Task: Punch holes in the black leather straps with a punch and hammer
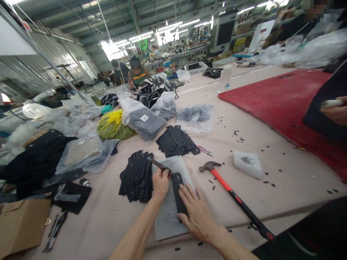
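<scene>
My left hand is closed around a dark metal punch, which is tilted with one end near the top of a black strip. That strip lies on a grey-white board. My right hand rests on the strip with its fingers stretched out, pressing it flat. Left of the board sits a fanned stack of black strips. Another pile of black strips lies beyond the board. To the right is a claw hammer with a red and black handle.
A white block stands right of the hammer, with small black cut-outs scattered around. A pink pen-like tool lies beyond the board. Plastic bags fill the back left. A red sheet covers the right side, near another person's hand.
</scene>
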Motion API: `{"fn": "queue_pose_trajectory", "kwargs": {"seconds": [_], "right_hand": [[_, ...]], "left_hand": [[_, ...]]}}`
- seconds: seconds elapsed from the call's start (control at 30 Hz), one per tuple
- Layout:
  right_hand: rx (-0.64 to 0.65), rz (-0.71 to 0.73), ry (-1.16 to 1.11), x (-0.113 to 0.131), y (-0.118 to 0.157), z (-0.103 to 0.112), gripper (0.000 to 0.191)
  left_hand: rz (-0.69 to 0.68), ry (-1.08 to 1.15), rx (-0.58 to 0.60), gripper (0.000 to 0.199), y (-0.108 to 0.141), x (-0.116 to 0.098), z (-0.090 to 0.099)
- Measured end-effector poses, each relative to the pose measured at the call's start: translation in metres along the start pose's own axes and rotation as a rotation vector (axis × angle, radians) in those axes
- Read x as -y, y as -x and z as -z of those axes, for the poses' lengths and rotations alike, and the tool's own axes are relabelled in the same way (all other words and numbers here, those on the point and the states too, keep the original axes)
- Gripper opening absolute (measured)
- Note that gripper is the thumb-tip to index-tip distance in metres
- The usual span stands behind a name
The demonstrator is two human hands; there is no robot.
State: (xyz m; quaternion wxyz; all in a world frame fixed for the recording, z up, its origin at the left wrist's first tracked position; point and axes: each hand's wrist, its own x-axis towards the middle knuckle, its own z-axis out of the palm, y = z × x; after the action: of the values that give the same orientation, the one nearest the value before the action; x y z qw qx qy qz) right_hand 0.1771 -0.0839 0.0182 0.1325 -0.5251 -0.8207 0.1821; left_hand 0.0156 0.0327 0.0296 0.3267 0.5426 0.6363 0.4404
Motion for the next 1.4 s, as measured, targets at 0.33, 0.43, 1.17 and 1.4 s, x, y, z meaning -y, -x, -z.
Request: {"fn": "queue_pose_trajectory", "kwargs": {"seconds": [0.33, 0.43, 1.17, 1.4], "right_hand": [[0.082, 0.081, -0.047, -0.017, 0.000, 0.010, 0.085], [0.079, 0.112, -0.029, -0.022, -0.029, 0.013, 0.082], [-0.025, 0.043, -0.111, -0.030, -0.042, -0.003, 0.078], [0.027, 0.094, -0.245, -0.042, -0.041, 0.008, 0.069]], "left_hand": [[-0.132, -0.135, 0.077, 0.021, 0.045, 0.011, 0.021], [-0.129, -0.116, 0.085, 0.021, 0.045, 0.011, 0.023], [-0.178, 0.009, 0.108, 0.020, 0.051, 0.009, 0.021], [-0.161, -0.024, 0.137, 0.019, 0.062, 0.017, 0.025]]}}
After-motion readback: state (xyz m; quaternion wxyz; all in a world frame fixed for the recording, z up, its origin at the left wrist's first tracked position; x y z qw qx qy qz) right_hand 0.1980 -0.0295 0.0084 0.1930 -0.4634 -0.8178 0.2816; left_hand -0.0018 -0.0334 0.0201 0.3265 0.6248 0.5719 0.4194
